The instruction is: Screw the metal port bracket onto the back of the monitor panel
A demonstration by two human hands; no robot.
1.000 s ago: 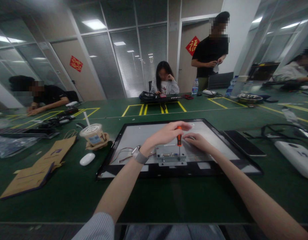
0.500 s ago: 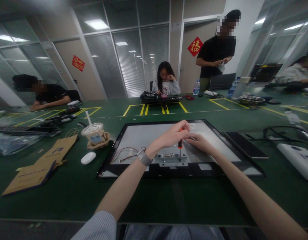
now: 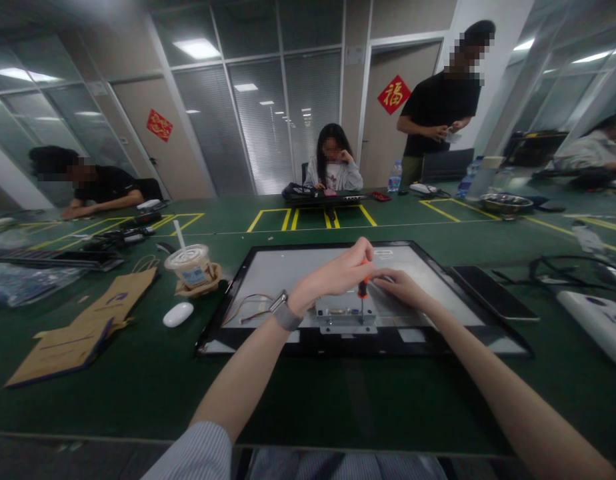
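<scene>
A monitor-like flat panel [image 3: 268,273] with a black frame lies on the green table before me. Across its near part runs a metal bracket [image 3: 338,328] with a row of connector ports. An orange and black screwdriver [image 3: 363,289] stands upright, its tip down at the bracket's right end. My left hand [image 3: 344,268] closes round the top of its handle from above; the fingertips are partly hidden. Stretched over the panel, the fingers of my right hand [image 3: 399,287] come up beside the handle; whether they touch it I cannot tell. Thin wires [image 3: 253,307] lie at the panel's left.
Left of the panel are a lidded drink cup [image 3: 191,263], a white mouse [image 3: 178,315] and a brown paper bag [image 3: 88,333]. A black phone-like slab [image 3: 495,293] and a white device [image 3: 595,323] lie to the right. Several people are around the table.
My left hand has turned slightly at the wrist around the screwdriver handle. The screwdriver stays upright at the bracket, and my right hand has barely moved.
</scene>
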